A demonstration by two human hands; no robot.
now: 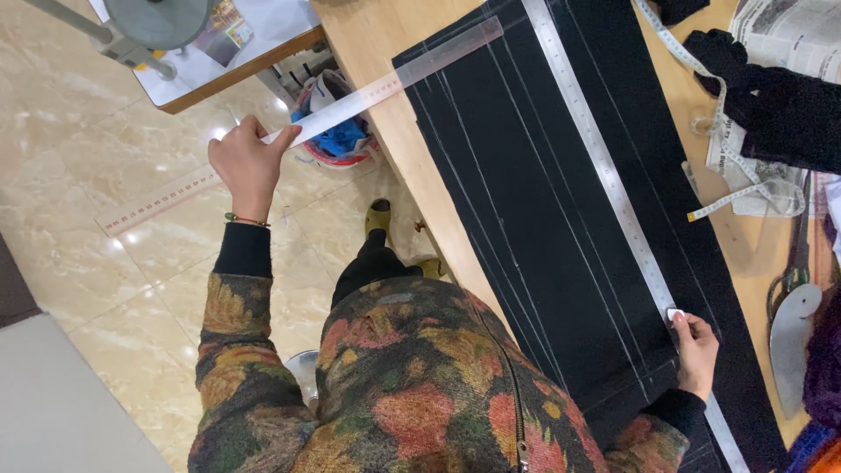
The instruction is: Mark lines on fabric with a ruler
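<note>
My left hand (250,162) is out over the floor, left of the table. It grips a long clear plastic ruler (350,101) near its middle; the ruler's far end lies on the corner of a black fabric (534,210). The fabric is spread on the wooden table (385,35) and carries several white chalk lines. A long metal ruler (604,175) lies lengthwise on the fabric. My right hand (698,352) rests on the fabric at the near end and pinches a small white chalk (674,313) against the metal ruler's edge.
A white measuring tape (731,188), newspaper (788,35) and dark cloth pieces (775,101) lie on the table's right side, with scissors (791,328) near the edge. A basket with blue contents (337,136) stands on the marble floor (96,123). A second table (245,61) is at top left.
</note>
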